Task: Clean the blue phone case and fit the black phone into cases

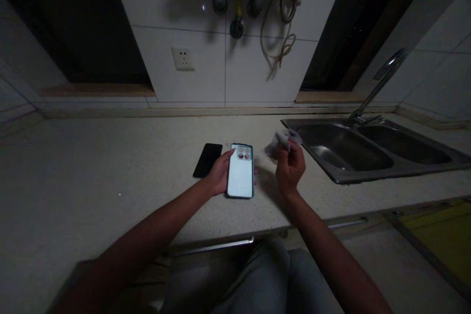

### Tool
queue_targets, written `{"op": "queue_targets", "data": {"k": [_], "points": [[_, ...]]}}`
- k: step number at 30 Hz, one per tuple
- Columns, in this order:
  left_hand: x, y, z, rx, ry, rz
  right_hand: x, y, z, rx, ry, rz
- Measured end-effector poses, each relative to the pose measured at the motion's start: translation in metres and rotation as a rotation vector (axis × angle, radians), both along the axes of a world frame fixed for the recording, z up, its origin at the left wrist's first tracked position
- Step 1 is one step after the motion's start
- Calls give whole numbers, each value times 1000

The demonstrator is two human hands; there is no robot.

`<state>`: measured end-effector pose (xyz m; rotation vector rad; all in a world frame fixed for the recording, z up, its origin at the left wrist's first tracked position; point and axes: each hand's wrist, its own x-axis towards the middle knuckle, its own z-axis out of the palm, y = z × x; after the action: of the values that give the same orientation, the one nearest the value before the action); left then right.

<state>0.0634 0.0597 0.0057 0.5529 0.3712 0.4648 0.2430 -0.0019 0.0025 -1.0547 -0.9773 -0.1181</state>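
Towards the front edge of the counter (pixel 147 176), the left hand (pixel 220 172) grasps a pale-backed phone (pixel 240 176), thumb at one side, fingertips showing past the other, a hold that probably steadies it camera side up. Near the left edge of the sink (pixel 368 175), the right hand (pixel 290 167) pinches a crumpled sheet (pixel 274 147), material unclear, seemingly to hold it gathered. A dark phone (pixel 208 159) lies flat beside the left hand, perhaps leaving room.

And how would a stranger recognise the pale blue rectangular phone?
At the off-white countertop, left of the steel double sink, a bare left hand holds the pale blue rectangular phone. Its square camera block sets it apart from the plain black phone lying beside it.
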Motion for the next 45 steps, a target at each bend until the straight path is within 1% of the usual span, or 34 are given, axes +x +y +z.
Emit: {"op": "queue_targets", "data": {"k": [1,2,5,7,8,12,18,20,22,24,26,29,33,36,38,40,43,45], "points": [[1,-2,2,-2,-5,6,0,0,-2,-11,-131,-26],[3,-4,3,-4,-6,23,-1,0,-3,-49,-264,-13],[9,-11,4,-19,20,84,-7,3,-7,-227,-628,145],[14,-17,3,-33,37,93,-11,6,-9,-306,-797,232],[16,-19,3,-40,41,88,-13,7,-10,-327,-855,250],[19,-23,0,-54,17,93,-17,7,-9,-338,-959,316],[13,-11,-1,-49,-12,225,-23,-6,-3,-253,-1047,587],[11,-6,-1,-59,-4,266,-28,-14,-3,-244,-1094,656],[10,-2,-2,-70,2,298,-33,-23,-4,-265,-1113,695],[9,0,-3,-71,8,310,-37,-31,-7,-280,-1118,685],[9,1,-5,-69,19,300,-37,-37,-10,-274,-1128,633],[10,3,-8,-73,22,274,-28,-44,-14,-283,-1166,537],[10,5,-10,-63,4,245,-12,-54,-14,-334,-1235,386],[11,6,-11,-62,10,200,-9,-56,-13,-363,-1277,306],[13,7,-11,-70,9,145,-9,-50,-12,-388,-1263,273],[14,8,-10,-71,12,123,-9,-37,-10,-421,-1214,242],[15,9,-8,-81,55,136,-2,-7,-5,-497,-1151,172],[15,9,-7,-93,83,121,2,14,-1,-536,-1113,126]]}}
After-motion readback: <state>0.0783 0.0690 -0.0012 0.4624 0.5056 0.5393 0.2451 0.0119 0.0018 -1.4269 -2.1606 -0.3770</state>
